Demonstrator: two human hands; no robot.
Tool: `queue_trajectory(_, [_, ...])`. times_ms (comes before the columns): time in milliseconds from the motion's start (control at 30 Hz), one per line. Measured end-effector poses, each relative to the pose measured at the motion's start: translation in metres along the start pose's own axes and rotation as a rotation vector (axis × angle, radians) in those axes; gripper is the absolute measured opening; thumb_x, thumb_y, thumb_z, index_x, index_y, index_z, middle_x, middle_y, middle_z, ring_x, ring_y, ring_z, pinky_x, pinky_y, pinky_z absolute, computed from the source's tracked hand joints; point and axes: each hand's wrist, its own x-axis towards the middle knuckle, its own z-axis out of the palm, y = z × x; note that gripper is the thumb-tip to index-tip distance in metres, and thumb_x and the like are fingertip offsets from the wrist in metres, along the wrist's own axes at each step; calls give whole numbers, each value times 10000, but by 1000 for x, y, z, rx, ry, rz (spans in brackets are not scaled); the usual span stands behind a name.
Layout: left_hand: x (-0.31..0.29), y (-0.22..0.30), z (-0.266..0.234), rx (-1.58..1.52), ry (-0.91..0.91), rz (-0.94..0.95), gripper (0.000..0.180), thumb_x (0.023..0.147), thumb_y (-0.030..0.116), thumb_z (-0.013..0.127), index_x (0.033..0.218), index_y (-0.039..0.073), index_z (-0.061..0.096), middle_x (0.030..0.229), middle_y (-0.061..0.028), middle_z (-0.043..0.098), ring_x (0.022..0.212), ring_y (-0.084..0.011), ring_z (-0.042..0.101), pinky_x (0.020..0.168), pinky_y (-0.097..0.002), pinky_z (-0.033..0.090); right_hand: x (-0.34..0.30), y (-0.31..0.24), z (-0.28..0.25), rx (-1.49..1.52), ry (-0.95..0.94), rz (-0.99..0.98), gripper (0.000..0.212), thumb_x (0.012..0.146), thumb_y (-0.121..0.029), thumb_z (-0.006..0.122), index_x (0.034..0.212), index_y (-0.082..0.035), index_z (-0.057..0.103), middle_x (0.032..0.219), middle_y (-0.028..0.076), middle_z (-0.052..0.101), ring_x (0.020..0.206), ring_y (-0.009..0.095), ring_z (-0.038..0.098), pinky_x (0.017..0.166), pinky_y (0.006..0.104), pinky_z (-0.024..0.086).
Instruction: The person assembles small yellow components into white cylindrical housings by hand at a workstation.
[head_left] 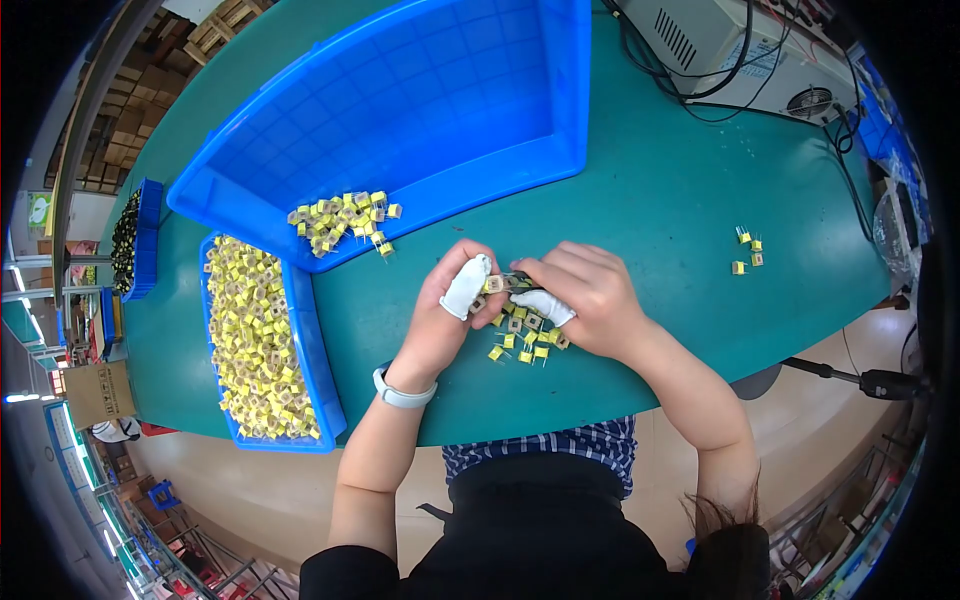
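Observation:
My left hand point(446, 305), with a white cover on its thumb, pinches a small yellow-wrapped coil component point(494, 284) with a tan square end. Close against it on the right is my right hand point(588, 295), closed around a small dark tool point(518, 281) whose kind I cannot make out. A white cover wraps the right thumb too. Beneath both hands, a loose pile of the same yellow components point(527, 336) lies on the green table, some with thin wire pins showing. My fingers partly hide the pile and the tool.
A blue bin point(325, 385) full of yellow components stands at left. A large blue crate point(400, 110) lies tipped behind, more components point(345, 220) at its lower edge. Several components point(748, 252) sit at right. A grey machine point(740, 60) with cables is at far right, a dark-filled tray point(145, 240) far left.

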Motion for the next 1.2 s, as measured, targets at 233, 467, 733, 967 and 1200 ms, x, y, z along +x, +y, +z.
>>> queue_trajectory(233, [-1, 0, -2, 38, 4, -50, 175, 1084, 268, 506, 1038, 106, 554, 777, 29, 565, 624, -7, 468, 527, -164, 318, -3, 2, 1, -11, -20, -28, 329, 720, -34, 734, 1049, -28, 719, 772, 74, 621, 700, 258, 626, 585, 380, 471])
queue_trajectory(467, [-2, 23, -5, -86, 28, -149, 322, 1076, 335, 469, 1068, 40, 599, 773, -80, 610, 557, -68, 371, 530, -225, 297, 0, 1, -3, -28, 5, 17, 304, 748, -48, 732, 1050, -17, 712, 793, 82, 638, 711, 268, 634, 594, 388, 476])
queue_trajectory(733, [-12, 36, -20, 699, 47, -48, 251, 862, 215, 831, 879, 94, 612, 761, 56, 521, 605, -33, 400, 536, -231, 300, 0, 0, -3, -25, 25, 36, 293, 774, -69, 729, 1060, -6, 711, 791, 89, 642, 689, 269, 624, 579, 388, 467])
queue_trajectory(967, [-20, 32, 10, 1436, 122, -167, 270, 828, 310, 821, 907, 87, 691, 733, -137, 687, 659, -325, 666, 581, -420, 489, -1, 1, -3, -47, 50, 36, 291, 784, -80, 732, 1062, 0, 710, 798, 88, 649, 688, 265, 626, 578, 381, 471])
queue_trajectory(1200, [-24, 31, 7, 1499, 216, -25, 223, 838, 55, 727, 1038, 85, 634, 842, -132, 666, 727, -329, 655, 621, -430, 490, -1, 1, -3, -28, 77, 28, 288, 791, -84, 734, 1064, 3, 707, 789, 85, 642, 693, 261, 629, 583, 379, 475])
